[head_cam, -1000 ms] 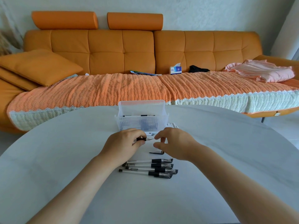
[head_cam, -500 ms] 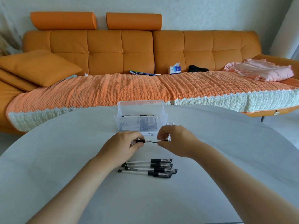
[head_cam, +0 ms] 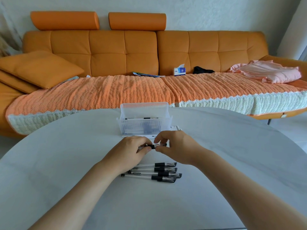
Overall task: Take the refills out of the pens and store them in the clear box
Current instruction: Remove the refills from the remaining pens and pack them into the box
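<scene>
The fingers (head_cam: 160,138) of the right hand (head_cam: 177,146) are curled and pinched together on the clear, glossy cap end of a slim pen (head_cam: 153,146), with the thumb set beneath it. The fingers of the left hand (head_cam: 131,152) are closed round the other part of the same pen, next to its matte black grip section. The pen is held roughly level over the table (head_cam: 66,163), between the two hands. Only a short length of it is exposed between the fingertips.

On the near side of the hands, a row of pens (head_cam: 149,172) is laid flat on the table. The pens are parallel and touching. Their barrels are transparent, and the black grips and caps are turned to the right.

On the far side of the hands, the clear box (head_cam: 144,125) is placed just beyond the fingertips. It is rectangular, made of translucent ribbed plastic, and its lid is raised upright at the far edge. Thin refills (head_cam: 141,118) with dark sections are seen lying lengthwise inside. White rods (head_cam: 176,128) are visible at the right of the box; what they are cannot be determined.

The table is smooth, matte and pale, with a curved edge. Beyond it, a tufted orange sofa (head_cam: 116,50) is draped with a woven orange cover (head_cam: 116,92) edged in white.
</scene>
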{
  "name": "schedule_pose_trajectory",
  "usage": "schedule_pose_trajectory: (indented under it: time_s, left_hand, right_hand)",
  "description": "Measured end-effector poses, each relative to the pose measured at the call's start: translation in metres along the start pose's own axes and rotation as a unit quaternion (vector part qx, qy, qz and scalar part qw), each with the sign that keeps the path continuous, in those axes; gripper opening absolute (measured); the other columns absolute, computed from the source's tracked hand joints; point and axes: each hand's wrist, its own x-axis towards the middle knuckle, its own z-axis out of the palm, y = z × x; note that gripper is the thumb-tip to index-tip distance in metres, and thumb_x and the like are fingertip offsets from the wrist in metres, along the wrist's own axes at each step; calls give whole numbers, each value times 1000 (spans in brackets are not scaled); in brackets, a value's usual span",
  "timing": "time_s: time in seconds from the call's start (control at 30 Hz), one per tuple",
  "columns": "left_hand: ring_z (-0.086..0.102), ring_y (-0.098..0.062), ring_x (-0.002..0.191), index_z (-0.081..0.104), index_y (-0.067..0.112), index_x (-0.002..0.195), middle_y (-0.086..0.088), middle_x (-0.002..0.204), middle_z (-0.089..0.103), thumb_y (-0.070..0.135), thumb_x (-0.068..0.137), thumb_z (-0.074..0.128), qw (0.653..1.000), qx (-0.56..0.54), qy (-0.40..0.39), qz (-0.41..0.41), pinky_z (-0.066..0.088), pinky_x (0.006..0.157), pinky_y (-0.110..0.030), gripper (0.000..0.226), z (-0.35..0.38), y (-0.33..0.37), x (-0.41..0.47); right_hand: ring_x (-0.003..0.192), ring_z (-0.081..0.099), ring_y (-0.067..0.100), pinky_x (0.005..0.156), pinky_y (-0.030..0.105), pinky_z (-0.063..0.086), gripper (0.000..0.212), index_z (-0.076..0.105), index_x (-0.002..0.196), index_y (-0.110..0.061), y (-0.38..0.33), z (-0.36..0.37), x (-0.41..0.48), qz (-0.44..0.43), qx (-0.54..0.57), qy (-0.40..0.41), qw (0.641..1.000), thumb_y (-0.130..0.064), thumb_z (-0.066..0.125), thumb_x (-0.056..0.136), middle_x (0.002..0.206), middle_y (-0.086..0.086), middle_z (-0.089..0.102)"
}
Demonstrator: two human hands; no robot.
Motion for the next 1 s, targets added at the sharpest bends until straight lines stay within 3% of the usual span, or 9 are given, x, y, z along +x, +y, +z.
schedule_pose_trajectory:
  time_s: [0.1, 0.23, 0.33, 0.43, 0.57, 0.7, 0.77, 0.87, 1.0]
  left_hand:
    - [59, -3, 87, 67, 36, 95, 20, 87, 63, 32, 93, 60, 1000, 14, 7, 3, 51, 80, -31, 9, -1, 1, 0]
    - [58, -1, 86, 68, 36, 94, 23, 85, 63, 30, 91, 64, 999, 17, 23, 21, 50, 77, -30, 8, -2, 4, -2]
    - [60, 2, 86, 72, 33, 93, 23, 86, 66, 24, 88, 69, 998, -10, 31, 48, 50, 76, -26, 11, -3, 7, -3]
    - [61, 2, 83, 73, 33, 92, 23, 84, 65, 22, 85, 73, 997, -13, 40, 71, 50, 73, -23, 13, -4, 10, -4]
    - [61, -2, 83, 69, 35, 96, 19, 88, 66, 29, 88, 69, 998, -6, 26, 61, 51, 74, -28, 9, -8, 10, -1]
    - [60, -5, 88, 65, 35, 99, 17, 95, 65, 39, 94, 57, 996, 84, 23, 24, 51, 75, -33, 10, -20, 2, 3]
    - [59, -2, 87, 66, 35, 96, 20, 93, 65, 42, 94, 55, 992, 117, 35, 10, 50, 74, -30, 13, -27, -4, 5]
    - [55, 1, 80, 68, 33, 94, 20, 91, 63, 43, 93, 58, 995, 97, 34, 13, 49, 73, -28, 14, -28, -6, 7]
    - [54, -2, 76, 69, 29, 94, 16, 90, 63, 41, 93, 59, 994, 87, 47, 47, 49, 71, -28, 16, -24, -8, 12]
  right_hand:
    - [84, 62, 9, 75, 31, 53, 27, 70, 105, -32, 0, -1, -1, 4, -61, -9, 998, -52, 56, 94, 93, -10, 70]
    - [69, 55, 17, 64, 38, 49, 30, 67, 91, -22, -1, 2, -4, -31, -87, -13, 996, -45, 50, 99, 75, 0, 64]
    - [56, 42, 14, 53, 29, 37, 32, 62, 79, -13, -3, 2, -7, -27, -17, -22, 999, -37, 54, 99, 60, -2, 49]
    - [49, 38, 8, 49, 19, 30, 26, 67, 80, -14, -5, -1, -12, 16, 79, -40, 996, -31, 59, 97, 54, -7, 41]
    - [52, 42, 8, 53, 23, 36, 21, 70, 83, -19, -8, -5, -10, 29, 117, -40, 992, -31, 59, 96, 64, 0, 53]
    - [55, 43, 12, 56, 27, 39, 18, 70, 88, -22, -8, -4, -6, 36, 135, 4, 990, -29, 57, 98, 73, 9, 61]
    - [61, 52, 13, 62, 26, 44, 16, 71, 91, -25, -7, -1, -5, 42, 114, 24, 992, -31, 58, 98, 77, -3, 64]
    - [81, 55, 6, 75, 21, 42, 22, 69, 116, -29, -9, 4, -5, 19, 40, 50, 998, -30, 56, 98, 91, -19, 57]
    - [88, 54, 8, 79, 22, 43, 27, 66, 121, -28, -16, 8, -3, -31, 8, 61, 998, -22, 51, 101, 100, -14, 60]
